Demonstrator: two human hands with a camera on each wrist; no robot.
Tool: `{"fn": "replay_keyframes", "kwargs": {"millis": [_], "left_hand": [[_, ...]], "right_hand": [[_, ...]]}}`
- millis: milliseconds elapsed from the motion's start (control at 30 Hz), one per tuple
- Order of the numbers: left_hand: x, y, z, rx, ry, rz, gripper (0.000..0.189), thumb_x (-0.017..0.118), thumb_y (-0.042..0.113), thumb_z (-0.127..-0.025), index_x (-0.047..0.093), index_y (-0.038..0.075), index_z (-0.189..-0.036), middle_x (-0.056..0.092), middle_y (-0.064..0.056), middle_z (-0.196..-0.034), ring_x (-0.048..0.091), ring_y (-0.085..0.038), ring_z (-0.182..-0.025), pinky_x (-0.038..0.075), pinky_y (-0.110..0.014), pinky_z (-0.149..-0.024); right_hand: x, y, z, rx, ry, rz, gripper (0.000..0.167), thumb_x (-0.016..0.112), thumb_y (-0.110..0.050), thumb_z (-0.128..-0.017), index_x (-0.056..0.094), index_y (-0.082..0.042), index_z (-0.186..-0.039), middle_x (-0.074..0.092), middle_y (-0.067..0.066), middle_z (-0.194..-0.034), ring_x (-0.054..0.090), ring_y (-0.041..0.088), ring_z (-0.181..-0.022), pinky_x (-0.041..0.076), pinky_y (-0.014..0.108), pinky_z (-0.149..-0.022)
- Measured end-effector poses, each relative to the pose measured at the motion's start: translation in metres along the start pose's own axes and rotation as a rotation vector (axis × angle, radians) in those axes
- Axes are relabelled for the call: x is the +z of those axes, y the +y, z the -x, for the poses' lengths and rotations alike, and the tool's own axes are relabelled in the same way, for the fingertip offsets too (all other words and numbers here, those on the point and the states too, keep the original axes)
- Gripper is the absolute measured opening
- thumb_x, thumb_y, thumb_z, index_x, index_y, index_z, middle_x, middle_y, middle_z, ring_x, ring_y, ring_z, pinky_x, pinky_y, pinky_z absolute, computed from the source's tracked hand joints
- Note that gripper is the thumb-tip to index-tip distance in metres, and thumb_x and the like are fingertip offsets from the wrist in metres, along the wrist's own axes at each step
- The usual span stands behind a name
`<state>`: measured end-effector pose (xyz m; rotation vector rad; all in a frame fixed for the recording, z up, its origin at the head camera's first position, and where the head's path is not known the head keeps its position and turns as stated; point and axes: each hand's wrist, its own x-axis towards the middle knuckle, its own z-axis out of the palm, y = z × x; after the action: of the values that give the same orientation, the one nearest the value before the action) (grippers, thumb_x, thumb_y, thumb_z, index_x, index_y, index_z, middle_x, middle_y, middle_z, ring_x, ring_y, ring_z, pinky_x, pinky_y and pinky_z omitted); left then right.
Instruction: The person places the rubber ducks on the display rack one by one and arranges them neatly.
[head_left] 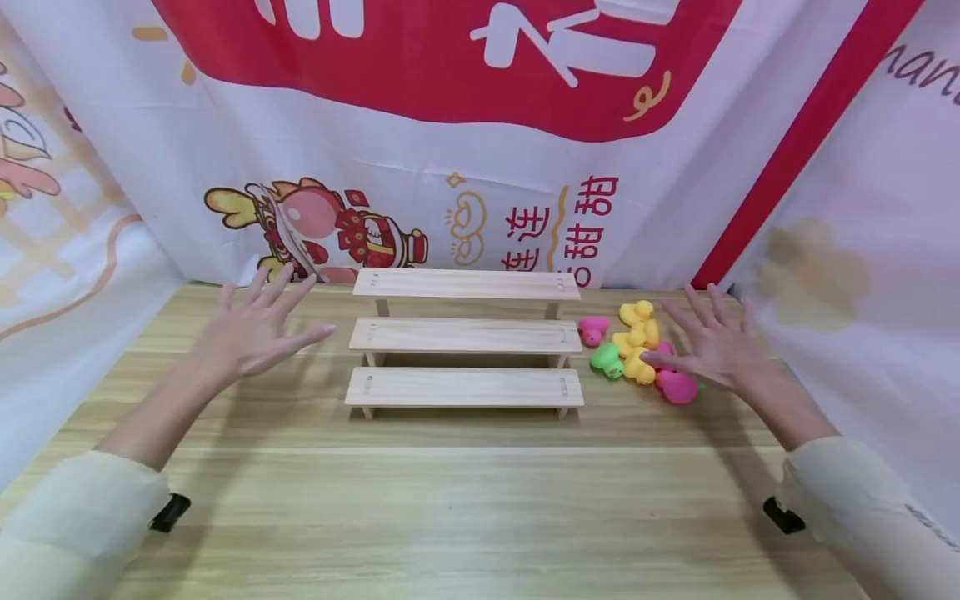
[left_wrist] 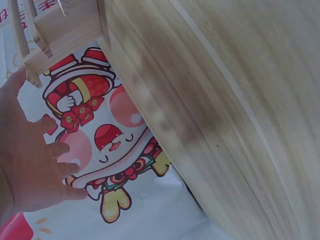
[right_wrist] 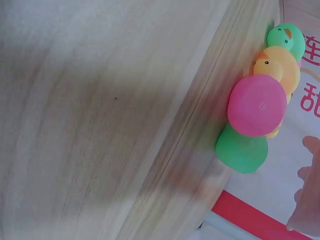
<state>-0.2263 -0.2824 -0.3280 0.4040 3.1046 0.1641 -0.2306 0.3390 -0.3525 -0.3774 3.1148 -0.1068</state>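
Observation:
My left hand [head_left: 251,329] hovers above the table left of a three-step wooden stand [head_left: 465,336], fingers spread and holding nothing. On the other side, my right hand [head_left: 712,346], also spread and empty, hangs over the right edge of a cluster of rubber ducks. Yellow ducks [head_left: 639,367], a green duck [head_left: 607,360] and pink ducks [head_left: 677,387] make up that cluster, right beside the stand. In the right wrist view a second green duck [right_wrist: 242,150] sits behind a pink duck [right_wrist: 257,106]; the head view mostly hides it under my hand.
The wooden table [head_left: 450,500] stretches toward me in front of the stand. A white and red printed cloth [head_left: 420,142] hangs behind it, with more cloth along the left and right sides. Each sleeve [head_left: 90,508] has a black strap piece near the wrist.

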Motion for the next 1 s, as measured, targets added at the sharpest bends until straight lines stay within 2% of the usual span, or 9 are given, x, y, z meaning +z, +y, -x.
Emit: {"fn": "replay_keyframes", "kwargs": {"millis": [233, 400, 533, 633, 700, 833, 1000], "left_hand": [[0.005, 0.015, 0.0, 0.063, -0.058, 0.097, 0.092, 0.046, 0.07, -0.099, 0.019, 0.013, -0.166, 0.007, -0.02, -0.171, 0.006, -0.054, -0.153, 0.001, -0.077, -0.114], [0.007, 0.022, -0.001, 0.133, -0.037, 0.148, 0.089, 0.054, 0.065, -0.099, 0.029, 0.009, -0.163, 0.023, -0.022, -0.168, 0.021, -0.051, -0.152, 0.014, -0.073, -0.116], [0.01, 0.025, -0.005, 0.19, -0.029, 0.214, 0.084, 0.059, 0.059, -0.1, 0.035, 0.006, -0.161, 0.034, -0.022, -0.164, 0.032, -0.05, -0.148, 0.023, -0.073, -0.114], [0.011, 0.027, -0.006, 0.215, -0.037, 0.287, 0.079, 0.061, 0.053, -0.101, 0.04, 0.003, -0.158, 0.039, -0.023, -0.161, 0.035, -0.05, -0.146, 0.026, -0.072, -0.113], [0.013, 0.027, -0.007, 0.239, -0.037, 0.324, 0.074, 0.062, 0.049, -0.101, 0.044, 0.001, -0.155, 0.043, -0.024, -0.158, 0.037, -0.049, -0.146, 0.027, -0.071, -0.114], [0.014, 0.029, -0.009, 0.27, -0.036, 0.362, 0.068, 0.064, 0.044, -0.102, 0.049, -0.002, -0.15, 0.048, -0.024, -0.154, 0.04, -0.048, -0.144, 0.029, -0.067, -0.115], [0.016, 0.028, -0.013, 0.274, -0.02, 0.398, 0.065, 0.067, 0.04, -0.101, 0.052, -0.003, -0.148, 0.052, -0.024, -0.151, 0.044, -0.047, -0.142, 0.032, -0.064, -0.115]], "right_hand": [[0.001, -0.005, 0.001, -0.007, -0.018, -0.016, 0.1, 0.054, -0.076, -0.091, 0.025, -0.015, -0.165, 0.005, 0.027, -0.17, -0.007, 0.052, -0.154, -0.013, 0.078, -0.111], [0.003, -0.005, 0.0, -0.022, -0.03, -0.042, 0.098, 0.057, -0.073, -0.092, 0.028, -0.015, -0.164, 0.006, 0.027, -0.17, -0.006, 0.052, -0.154, -0.012, 0.078, -0.111], [0.003, -0.006, -0.001, -0.055, -0.017, -0.039, 0.092, 0.06, -0.068, -0.093, 0.034, -0.011, -0.161, 0.02, 0.028, -0.167, 0.009, 0.053, -0.153, 0.004, 0.08, -0.112], [0.002, -0.007, -0.002, -0.099, 0.011, -0.032, 0.087, 0.063, -0.062, -0.093, 0.041, -0.007, -0.157, 0.035, 0.029, -0.16, 0.026, 0.053, -0.147, 0.021, 0.078, -0.111], [0.0, -0.009, -0.002, -0.114, 0.022, -0.037, 0.085, 0.064, -0.06, -0.094, 0.043, -0.005, -0.156, 0.04, 0.03, -0.157, 0.033, 0.053, -0.144, 0.028, 0.075, -0.11], [-0.002, -0.012, -0.002, -0.115, 0.035, -0.078, 0.08, 0.064, -0.056, -0.096, 0.048, -0.003, -0.153, 0.045, 0.031, -0.153, 0.042, 0.052, -0.139, 0.035, 0.073, -0.108], [-0.005, -0.017, -0.004, -0.115, 0.062, -0.162, 0.071, 0.07, -0.049, -0.095, 0.055, -0.003, -0.147, 0.054, 0.03, -0.146, 0.053, 0.05, -0.13, 0.044, 0.069, -0.1]]}}
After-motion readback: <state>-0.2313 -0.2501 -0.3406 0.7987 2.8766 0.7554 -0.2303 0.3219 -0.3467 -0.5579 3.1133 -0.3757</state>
